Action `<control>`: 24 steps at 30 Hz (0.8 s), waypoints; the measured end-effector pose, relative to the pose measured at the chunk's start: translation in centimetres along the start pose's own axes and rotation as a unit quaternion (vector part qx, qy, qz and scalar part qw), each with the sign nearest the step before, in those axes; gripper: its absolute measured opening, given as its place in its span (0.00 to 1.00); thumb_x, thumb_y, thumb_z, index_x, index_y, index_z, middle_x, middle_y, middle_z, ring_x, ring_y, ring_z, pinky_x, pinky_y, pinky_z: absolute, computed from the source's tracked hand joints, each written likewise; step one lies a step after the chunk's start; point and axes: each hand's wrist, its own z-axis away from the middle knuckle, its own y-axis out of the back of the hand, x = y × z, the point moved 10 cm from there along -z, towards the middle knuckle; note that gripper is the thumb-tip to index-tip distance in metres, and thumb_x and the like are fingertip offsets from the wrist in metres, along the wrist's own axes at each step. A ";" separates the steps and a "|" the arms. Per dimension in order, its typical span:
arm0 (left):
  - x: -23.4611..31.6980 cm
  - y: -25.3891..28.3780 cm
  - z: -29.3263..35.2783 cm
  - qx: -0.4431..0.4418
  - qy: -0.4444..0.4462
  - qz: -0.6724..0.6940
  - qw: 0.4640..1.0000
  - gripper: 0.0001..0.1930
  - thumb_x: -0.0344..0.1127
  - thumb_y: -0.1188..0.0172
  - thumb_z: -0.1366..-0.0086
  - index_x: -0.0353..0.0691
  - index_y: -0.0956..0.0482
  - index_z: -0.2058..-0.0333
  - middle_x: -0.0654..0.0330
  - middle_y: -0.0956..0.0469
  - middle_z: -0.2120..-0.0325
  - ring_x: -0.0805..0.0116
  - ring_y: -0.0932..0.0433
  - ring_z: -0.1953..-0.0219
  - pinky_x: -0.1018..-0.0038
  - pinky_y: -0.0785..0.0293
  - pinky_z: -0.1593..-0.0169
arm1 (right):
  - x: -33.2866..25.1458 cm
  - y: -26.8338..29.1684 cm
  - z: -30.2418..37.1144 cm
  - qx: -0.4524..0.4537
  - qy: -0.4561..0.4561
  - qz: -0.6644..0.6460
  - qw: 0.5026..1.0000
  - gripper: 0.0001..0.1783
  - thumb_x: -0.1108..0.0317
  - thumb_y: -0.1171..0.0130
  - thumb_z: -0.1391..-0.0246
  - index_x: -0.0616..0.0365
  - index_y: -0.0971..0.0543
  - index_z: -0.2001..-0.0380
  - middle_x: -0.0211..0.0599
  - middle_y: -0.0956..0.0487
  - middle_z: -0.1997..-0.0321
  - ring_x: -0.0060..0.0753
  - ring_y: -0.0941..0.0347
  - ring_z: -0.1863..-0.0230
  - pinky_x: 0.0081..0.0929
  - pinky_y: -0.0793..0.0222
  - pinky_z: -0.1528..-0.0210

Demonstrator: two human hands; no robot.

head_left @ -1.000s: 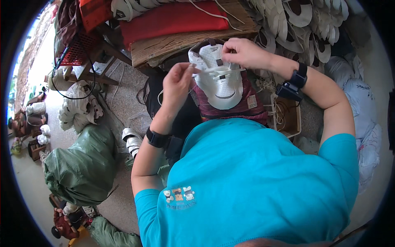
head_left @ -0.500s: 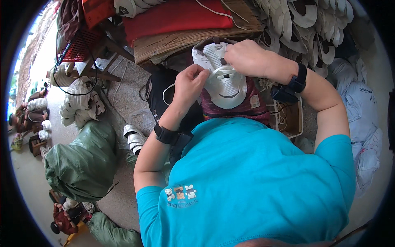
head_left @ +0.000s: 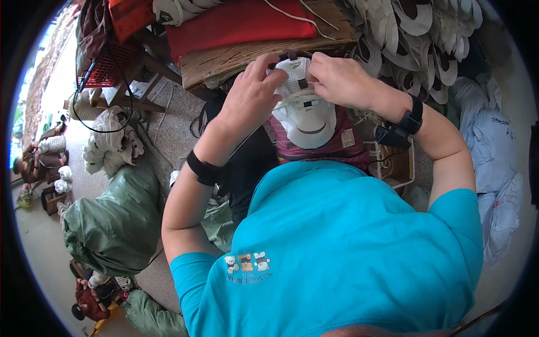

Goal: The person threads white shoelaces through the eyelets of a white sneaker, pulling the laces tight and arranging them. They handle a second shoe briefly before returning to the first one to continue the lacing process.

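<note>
A white shoe upper [head_left: 307,123] with a mesh tongue and a dark collar rests over my lap on a maroon striped cloth [head_left: 348,143], toe toward me. My left hand [head_left: 252,90] is at its left edge near the collar, fingers curled round the rim. At the right edge, by the tongue, my right hand [head_left: 342,81] has thumb and fingers pinched together on the shoe. Whether a lace is also between those fingertips is hidden.
Ahead stands a wooden bench [head_left: 224,64] with a red cloth [head_left: 241,33]. Many pale shoe parts [head_left: 415,45] hang at the far right. A green sack [head_left: 112,219] and a white shoe bundle [head_left: 112,135] lie on the left floor. Other people work at the far left.
My left hand has moved up and forward along the shoe's left edge to the collar. My right hand has shifted slightly right, staying at the shoe's right edge.
</note>
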 end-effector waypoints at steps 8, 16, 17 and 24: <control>-2.0 -1.9 0.0 -0.125 0.017 0.094 0.988 0.10 0.34 0.32 0.44 0.38 0.19 0.65 0.55 0.29 0.62 0.56 0.25 0.61 0.66 0.25 0.59 | 2.8 -1.8 -0.9 -0.116 -0.037 -0.286 0.951 0.11 0.65 0.38 0.49 0.59 0.18 0.65 0.36 0.25 0.65 0.33 0.26 0.63 0.30 0.30 0.59; -5.0 -4.0 2.0 0.064 0.235 0.220 0.945 0.08 0.36 0.34 0.39 0.37 0.17 0.70 0.63 0.31 0.63 0.71 0.30 0.60 0.76 0.30 0.61 | 0.5 -0.5 -0.6 0.042 0.011 -0.126 0.991 0.09 0.67 0.38 0.50 0.59 0.19 0.66 0.40 0.24 0.64 0.44 0.24 0.62 0.36 0.28 0.61; -5.5 -4.0 2.3 0.090 0.254 0.252 0.929 0.08 0.36 0.35 0.38 0.37 0.17 0.69 0.64 0.31 0.62 0.73 0.31 0.59 0.78 0.31 0.60 | 0.0 0.0 -0.4 0.058 0.008 -0.111 0.992 0.09 0.67 0.39 0.49 0.59 0.20 0.66 0.41 0.24 0.64 0.46 0.24 0.62 0.38 0.28 0.61; -1.3 0.4 1.6 0.118 0.212 0.489 0.838 0.10 0.37 0.43 0.29 0.36 0.19 0.65 0.69 0.28 0.65 0.81 0.33 0.64 0.83 0.35 0.64 | 1.0 -0.4 -0.5 0.047 -0.078 -0.097 0.991 0.09 0.71 0.44 0.48 0.59 0.28 0.62 0.45 0.22 0.66 0.51 0.23 0.62 0.43 0.27 0.61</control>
